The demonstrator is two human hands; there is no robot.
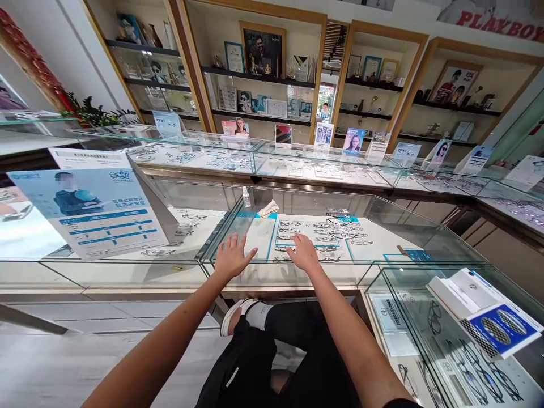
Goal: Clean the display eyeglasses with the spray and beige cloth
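My left hand (pixel 233 256) is spread over the left end of a glass display case (pixel 255 279), its fingers apart and nothing in them. My right hand (pixel 304 253) hovers or rests over the same glass top, fingers loosely spread and holding nothing; whether it touches the glass I cannot tell. Beneath the glass, several eyeglasses (pixel 325 232) lie in rows on a white, blue-edged sheet, nearest my right hand. Beyond my hands, a small white spray bottle (pixel 246 197) stands upright on the case, and a crumpled cream cloth (pixel 268 209) lies beside it.
A large folded blue-and-white sign (pixel 106 209) stands on the left counter. To the right, a white-and-blue display box (pixel 488 311) sits on another glass case. Small upright cards (pixel 323 136) line the far counter. Framed pictures fill the wall shelves (pixel 259 76). My legs are below the counter edge.
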